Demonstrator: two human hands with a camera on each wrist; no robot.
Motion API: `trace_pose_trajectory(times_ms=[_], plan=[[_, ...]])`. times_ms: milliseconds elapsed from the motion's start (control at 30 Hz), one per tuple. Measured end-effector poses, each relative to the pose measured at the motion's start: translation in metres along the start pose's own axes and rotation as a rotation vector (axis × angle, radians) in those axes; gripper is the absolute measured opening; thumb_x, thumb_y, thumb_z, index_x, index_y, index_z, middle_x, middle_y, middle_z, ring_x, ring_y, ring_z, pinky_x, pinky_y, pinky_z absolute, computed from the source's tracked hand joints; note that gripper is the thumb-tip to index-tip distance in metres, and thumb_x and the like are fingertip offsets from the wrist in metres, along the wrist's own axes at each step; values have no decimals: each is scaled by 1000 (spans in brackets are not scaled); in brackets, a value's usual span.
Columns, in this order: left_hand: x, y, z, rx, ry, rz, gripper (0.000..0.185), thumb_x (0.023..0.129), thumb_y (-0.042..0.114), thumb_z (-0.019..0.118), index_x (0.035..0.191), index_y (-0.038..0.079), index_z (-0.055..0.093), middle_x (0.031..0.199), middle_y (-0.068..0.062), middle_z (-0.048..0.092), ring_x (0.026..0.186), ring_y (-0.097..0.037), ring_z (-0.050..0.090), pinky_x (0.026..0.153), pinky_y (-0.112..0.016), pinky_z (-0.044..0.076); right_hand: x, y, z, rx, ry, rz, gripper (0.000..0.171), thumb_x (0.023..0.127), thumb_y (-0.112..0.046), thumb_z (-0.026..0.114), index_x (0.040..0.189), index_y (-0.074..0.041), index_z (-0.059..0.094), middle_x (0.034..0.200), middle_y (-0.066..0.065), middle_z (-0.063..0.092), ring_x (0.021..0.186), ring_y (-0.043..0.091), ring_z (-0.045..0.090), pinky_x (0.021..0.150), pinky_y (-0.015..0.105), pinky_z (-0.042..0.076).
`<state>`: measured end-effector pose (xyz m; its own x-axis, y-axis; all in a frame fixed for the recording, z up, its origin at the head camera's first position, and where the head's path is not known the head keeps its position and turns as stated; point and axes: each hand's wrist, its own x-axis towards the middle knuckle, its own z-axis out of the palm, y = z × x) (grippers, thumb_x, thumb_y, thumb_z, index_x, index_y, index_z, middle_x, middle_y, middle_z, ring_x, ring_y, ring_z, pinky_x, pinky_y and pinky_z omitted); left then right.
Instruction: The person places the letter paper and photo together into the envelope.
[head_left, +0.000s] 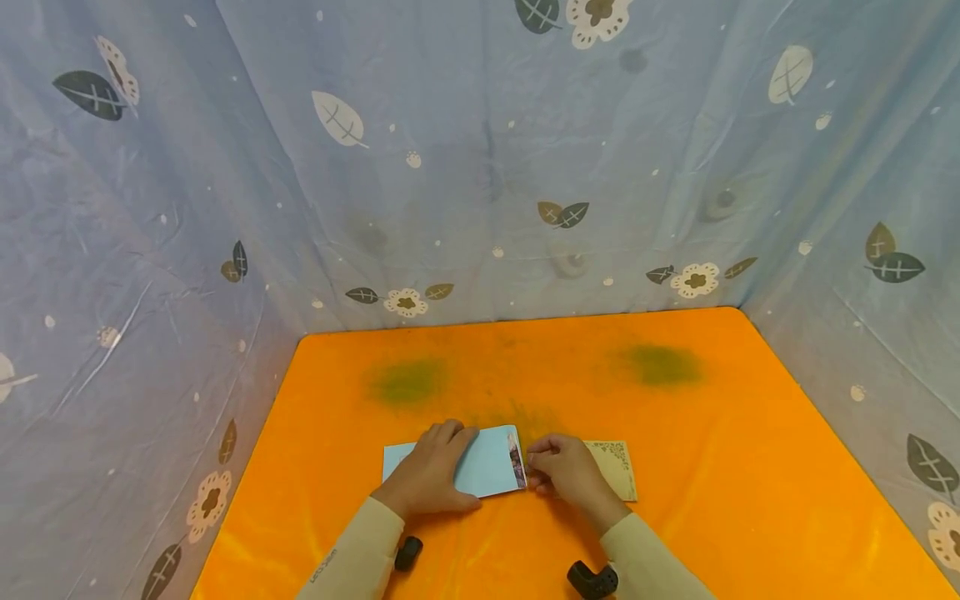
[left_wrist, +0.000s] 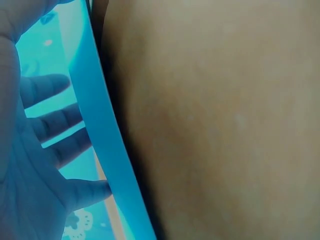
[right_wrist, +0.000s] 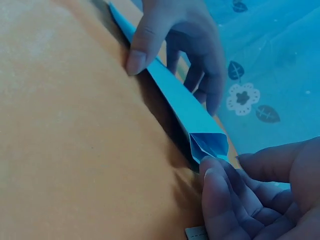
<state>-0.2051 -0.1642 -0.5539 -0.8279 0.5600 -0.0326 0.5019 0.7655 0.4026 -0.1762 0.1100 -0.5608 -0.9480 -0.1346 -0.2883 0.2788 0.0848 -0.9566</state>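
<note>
A light blue paper envelope (head_left: 486, 463) lies lengthwise in front of me, a strip of dark printed picture (head_left: 516, 460) showing at its right end. My left hand (head_left: 433, 468) spans it from above, thumb at the near edge and fingers at the far edge, gripping across its width. In the left wrist view the blue paper (left_wrist: 102, 110) runs past the fingertips. At the envelope's gaping right end (right_wrist: 210, 145), the curled fingers of my right hand (head_left: 564, 472) pinch the lip, thumb on the far side. What sits inside is mostly hidden.
A cream card (head_left: 617, 468) with a leafy border lies on the orange table (head_left: 697, 450), partly covered by my right hand. Blue patterned curtains (head_left: 487, 167) enclose the table at the back and both sides.
</note>
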Motion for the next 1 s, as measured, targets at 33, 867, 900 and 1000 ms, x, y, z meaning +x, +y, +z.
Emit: trace_pose_trajectory(times_ms=[33,867,900,1000], plan=[[0,0,0,1,4,5,108,80,61,91,165,12,46,153,-10,49,134,-31,48,106,-52,50,0,-1,0,9,7,5,18,110,-7,64,118,8,70,94,18,72,74,28,71,66,38,62],[2,-1,2,40,10,34,106,80,61,91,163,12,48,147,-7,51,129,-27,49,106,-47,48,-6,-15,4,5,-65,15,35,111,-19,67,124,12,73,108,15,76,87,28,76,77,37,64],[2,-1,2,38,10,34,106,80,61,91,163,12,48,147,-7,51,129,-27,49,106,-47,48,-5,-14,4,6,-70,16,35,111,-20,67,124,12,72,109,15,76,88,28,76,78,37,64],[3,-1,2,36,9,34,105,80,61,91,164,12,48,147,-7,51,129,-27,49,106,-47,48,-5,-14,5,8,-73,14,37,111,-21,67,125,12,72,110,14,76,89,30,75,78,39,64]])
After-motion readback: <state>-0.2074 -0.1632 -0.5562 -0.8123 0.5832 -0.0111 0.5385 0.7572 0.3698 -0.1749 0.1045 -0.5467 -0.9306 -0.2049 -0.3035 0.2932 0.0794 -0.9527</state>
